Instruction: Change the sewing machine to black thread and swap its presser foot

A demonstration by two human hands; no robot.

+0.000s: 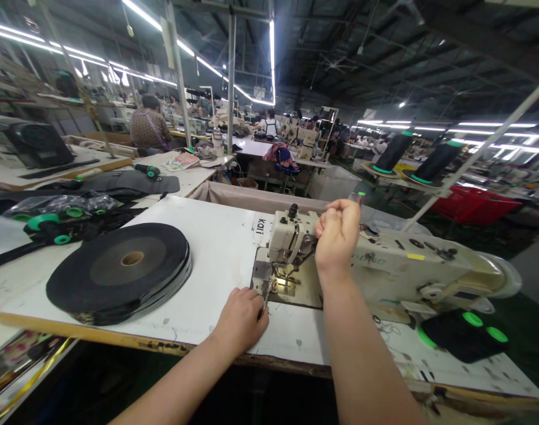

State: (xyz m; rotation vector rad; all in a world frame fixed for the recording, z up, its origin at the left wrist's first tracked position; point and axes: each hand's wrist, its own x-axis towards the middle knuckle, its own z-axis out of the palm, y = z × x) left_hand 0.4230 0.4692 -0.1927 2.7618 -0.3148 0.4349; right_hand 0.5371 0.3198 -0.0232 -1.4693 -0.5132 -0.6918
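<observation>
The left hand [242, 319] is resting on the white worktop [216, 248], curled closed around a thin metal tool [265, 302]. The tool's tip is pointing toward 1 o'clock, at the needle plate [283, 287] of the sewing machine [384, 265]. The right hand [337, 233] is hovering at 2 o'clock from the left one, raised in front of the machine head. Its fingertips are pinched shut, though whether a thread is lying between them is too fine to tell. This hand and its forearm are blocking part of the machine's arm from view.

A wide roll of black tape [118, 274] is lying flat at 9 o'clock from the machine, well apart from both hands. Farther out at 10 o'clock, black spools with green ends [52, 224] are sitting on a neighbouring surface. Two black thread cones [391, 153] are standing at 1 o'clock behind the machine, beside a slanting white rod [482, 147]. A black pad with green spots [464, 333] is lying at 4 o'clock, just beside the machine's handwheel end. A seated person [147, 127] is working far off at 11 o'clock.
</observation>
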